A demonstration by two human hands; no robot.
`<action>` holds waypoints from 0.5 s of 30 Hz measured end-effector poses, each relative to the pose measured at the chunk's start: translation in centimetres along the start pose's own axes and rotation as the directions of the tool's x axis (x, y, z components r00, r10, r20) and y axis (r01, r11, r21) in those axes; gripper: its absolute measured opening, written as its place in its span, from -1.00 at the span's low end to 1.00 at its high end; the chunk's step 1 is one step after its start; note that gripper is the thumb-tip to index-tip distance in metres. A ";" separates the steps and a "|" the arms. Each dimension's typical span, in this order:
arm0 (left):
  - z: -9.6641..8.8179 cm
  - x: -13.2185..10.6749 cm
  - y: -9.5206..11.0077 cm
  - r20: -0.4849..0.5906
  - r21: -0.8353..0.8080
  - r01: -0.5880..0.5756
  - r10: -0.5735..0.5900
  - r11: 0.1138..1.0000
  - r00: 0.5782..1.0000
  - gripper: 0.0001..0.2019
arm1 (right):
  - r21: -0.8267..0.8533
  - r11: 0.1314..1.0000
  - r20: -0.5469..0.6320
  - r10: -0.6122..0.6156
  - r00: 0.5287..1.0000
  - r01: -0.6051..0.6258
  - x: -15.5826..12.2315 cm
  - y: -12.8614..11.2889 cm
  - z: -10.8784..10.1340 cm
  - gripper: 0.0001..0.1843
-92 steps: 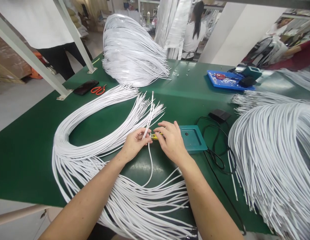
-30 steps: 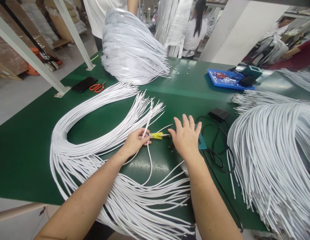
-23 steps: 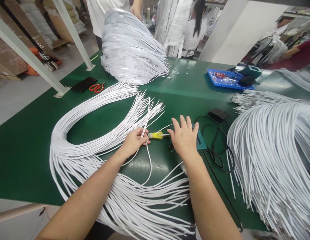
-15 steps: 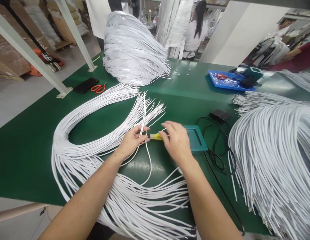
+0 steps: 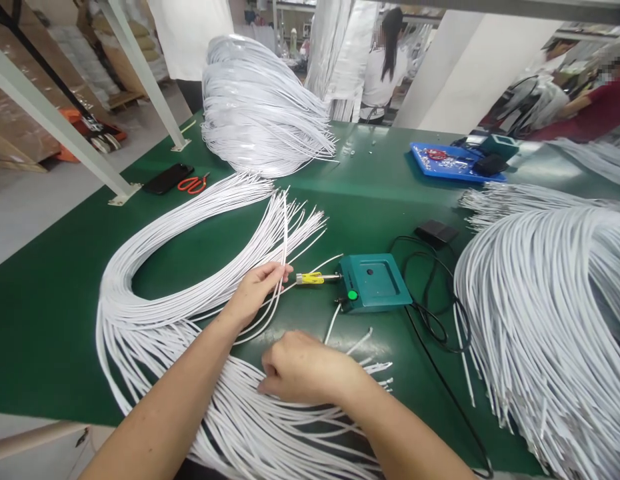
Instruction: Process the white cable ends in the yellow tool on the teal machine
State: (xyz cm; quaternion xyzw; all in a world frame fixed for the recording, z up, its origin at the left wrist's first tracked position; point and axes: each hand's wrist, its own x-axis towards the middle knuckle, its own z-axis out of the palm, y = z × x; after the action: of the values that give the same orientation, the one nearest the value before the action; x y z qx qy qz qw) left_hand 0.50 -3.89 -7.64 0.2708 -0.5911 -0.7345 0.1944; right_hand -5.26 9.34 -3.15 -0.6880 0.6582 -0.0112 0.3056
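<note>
My left hand [image 5: 263, 288] is pinched round a white cable [image 5: 285, 233], whose end rises above the fingers. Just right of its fingertips is a yellow-sleeved connector [image 5: 313, 278], joined to a teal box [image 5: 377, 283] with a green round light or button. Another white cable [image 5: 332, 325] runs from the box's lower socket toward my right hand [image 5: 307, 368]. That hand is curled closed over the near fan of white cables [image 5: 260, 427]; whatever its fingers grip is hidden. Behind my left hand lies a curved bundle of white cables [image 5: 155, 243].
A black phone [image 5: 169, 179] and orange-handled scissors [image 5: 193, 184] lie at the left. Big cable bundles stand at the back [image 5: 263, 107] and right [image 5: 545, 300]. A blue tray [image 5: 455, 163] holds small parts. Black cords [image 5: 435, 313] trail beside the box. Other people are behind the table.
My right hand has come away from the yellow connector, toward me and left, over the near cables. The teal box is now uncovered. My left hand stays nearly in place.
</note>
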 end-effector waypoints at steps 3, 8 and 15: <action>0.0 -0.1 0.0 0.039 -0.005 0.020 -0.020 1.000 0.999 -0.70 | 0.259 0.959 -0.159 0.162 0.974 -0.118 -0.1 2.0 -1.3 -0.65; 0.2 -0.4 0.1 0.118 -0.074 0.064 -0.055 0.995 0.991 -0.70 | 0.608 0.792 -0.397 0.363 0.843 -0.055 1.0 5.1 -1.8 -0.65; -0.3 -0.1 0.4 -0.039 -0.233 0.042 -0.053 0.972 0.998 -0.75 | 0.829 0.558 -0.135 0.247 0.960 -0.027 2.1 5.3 0.0 -0.74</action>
State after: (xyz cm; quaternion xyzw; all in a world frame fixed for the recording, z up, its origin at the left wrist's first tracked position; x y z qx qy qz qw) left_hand 0.73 -4.16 -7.24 0.2769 -0.4903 -0.7965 0.2204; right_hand -9.77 7.69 -6.24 -0.4071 0.6606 -0.3725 0.5090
